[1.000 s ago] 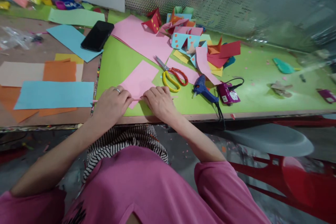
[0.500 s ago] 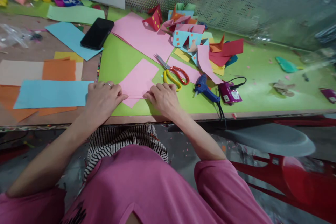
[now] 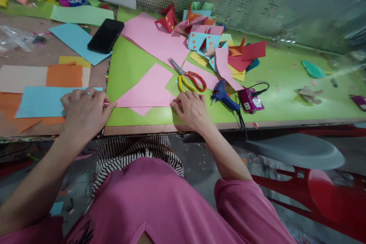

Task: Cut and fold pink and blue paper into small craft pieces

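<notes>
A pink sheet of paper lies near the table's front edge, with a narrow folded strip along its near side and a corner poking out below. My left hand pinches the left end of that folded edge, and partly covers a light blue paper strip. At the other end, my right hand has its fingers closed on the fold. Scissors with red and yellow handles lie just beyond my right hand, blades slightly apart. To its right is a blue glue gun.
A black phone rests on blue paper at back left. Folded coloured paper pieces are heaped at the back. A purple box with a cable sits right of the glue gun. A grey stool seat stands by the table edge.
My hands have moved apart along the folded edge: the left slid well to the left, over the blue strip, and the right a little to the right. More of the fold shows between them.
</notes>
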Action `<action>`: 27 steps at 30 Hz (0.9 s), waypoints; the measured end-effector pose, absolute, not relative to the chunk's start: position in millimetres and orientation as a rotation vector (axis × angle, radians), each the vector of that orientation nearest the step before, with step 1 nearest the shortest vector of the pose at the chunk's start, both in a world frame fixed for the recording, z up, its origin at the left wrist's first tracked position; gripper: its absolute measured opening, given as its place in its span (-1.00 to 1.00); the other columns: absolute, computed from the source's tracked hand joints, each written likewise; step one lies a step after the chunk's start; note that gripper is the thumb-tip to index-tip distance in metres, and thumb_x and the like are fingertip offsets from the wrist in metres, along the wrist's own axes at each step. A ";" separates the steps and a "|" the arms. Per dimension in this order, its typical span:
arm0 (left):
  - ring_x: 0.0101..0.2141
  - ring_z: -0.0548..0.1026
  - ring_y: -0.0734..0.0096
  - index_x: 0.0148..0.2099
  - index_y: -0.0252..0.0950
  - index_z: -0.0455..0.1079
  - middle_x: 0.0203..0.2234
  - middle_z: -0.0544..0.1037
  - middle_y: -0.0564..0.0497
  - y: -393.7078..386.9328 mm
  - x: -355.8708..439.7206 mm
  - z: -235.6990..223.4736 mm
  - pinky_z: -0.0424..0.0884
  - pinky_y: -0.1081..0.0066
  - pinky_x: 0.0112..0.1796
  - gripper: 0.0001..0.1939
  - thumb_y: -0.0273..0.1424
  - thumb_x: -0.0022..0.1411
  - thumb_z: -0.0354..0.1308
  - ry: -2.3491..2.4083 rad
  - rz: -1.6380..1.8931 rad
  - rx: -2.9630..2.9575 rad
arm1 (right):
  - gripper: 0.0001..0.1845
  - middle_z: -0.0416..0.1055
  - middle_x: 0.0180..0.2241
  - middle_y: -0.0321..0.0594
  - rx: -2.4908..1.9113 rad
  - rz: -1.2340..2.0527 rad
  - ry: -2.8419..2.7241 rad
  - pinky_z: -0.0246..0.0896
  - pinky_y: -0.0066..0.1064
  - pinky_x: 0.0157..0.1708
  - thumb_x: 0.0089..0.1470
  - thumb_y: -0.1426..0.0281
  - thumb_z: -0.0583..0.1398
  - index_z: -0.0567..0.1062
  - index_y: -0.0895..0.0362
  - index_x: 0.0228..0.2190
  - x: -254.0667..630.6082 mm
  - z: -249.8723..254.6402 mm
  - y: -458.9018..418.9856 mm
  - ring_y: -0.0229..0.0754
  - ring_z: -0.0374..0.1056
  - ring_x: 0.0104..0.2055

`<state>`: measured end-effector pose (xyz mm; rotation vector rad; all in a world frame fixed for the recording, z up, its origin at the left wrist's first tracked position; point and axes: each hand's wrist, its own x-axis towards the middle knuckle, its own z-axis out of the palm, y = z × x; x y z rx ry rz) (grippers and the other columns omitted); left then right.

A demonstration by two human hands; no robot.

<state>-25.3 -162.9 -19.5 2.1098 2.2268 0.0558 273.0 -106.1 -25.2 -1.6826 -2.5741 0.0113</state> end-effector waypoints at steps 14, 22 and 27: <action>0.25 0.39 0.05 0.34 -0.51 0.27 0.27 0.40 -0.35 -162.9 38.8 -40.6 0.26 0.05 0.24 -0.49 -0.58 0.44 -0.19 1.426 0.444 2.786 | -0.75 0.50 -0.27 -0.09 -1.652 -0.069 -2.481 -0.08 -0.20 -0.17 0.34 0.29 0.05 0.47 0.12 -0.28 281.9 -26.9 -108.9 0.02 0.28 -0.14; 0.33 0.27 -0.04 0.36 -0.57 0.21 0.32 0.31 -0.42 -165.8 75.5 -62.1 0.10 0.07 0.33 -0.14 0.12 0.41 -0.11 1.634 0.396 2.668 | -0.78 0.57 -0.18 -0.06 -1.504 -0.201 -2.456 0.01 -0.13 -0.10 0.34 0.32 0.10 0.53 0.11 -0.22 281.1 -29.7 -111.1 0.05 0.33 -0.10; 0.35 0.23 -0.04 0.37 -0.61 0.18 0.33 0.29 -0.42 -165.7 74.2 -63.9 0.04 0.06 0.35 -0.11 0.13 0.41 -0.12 1.640 0.368 2.671 | -0.65 0.55 0.07 -0.09 -1.140 -0.132 -2.566 0.06 -0.15 0.09 0.37 0.43 0.05 0.49 0.17 0.09 259.4 -36.9 -131.8 -0.04 0.37 0.03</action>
